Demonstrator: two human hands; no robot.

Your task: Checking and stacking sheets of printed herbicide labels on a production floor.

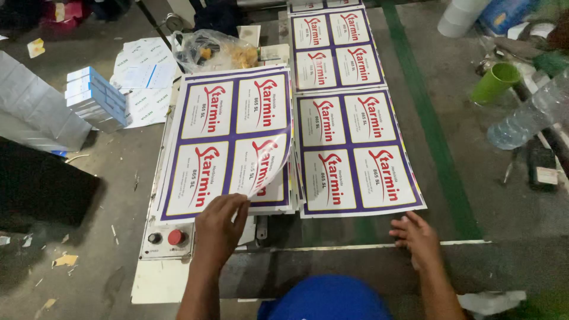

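Left hand [218,224] pinches and curls up the near right corner of the top glossy white-and-purple label sheet [228,139], peeling it off its stack on the machine bed. Right hand [416,236] rests spread, empty, below a second printed sheet [355,151]. Farther off, a clear plastic bag [213,50] holds yellowish scraps; a green plastic cup [495,82] lies tipped, contents unseen.

Both forearms are bare, with no sleeves, gloves, watch or rings showing. The left hand [218,228] and the right hand [418,236] each show uncovered fingers with short nails. At the bottom centre of the frame sits a bright blue rounded garment [325,298], smooth and unmarked.
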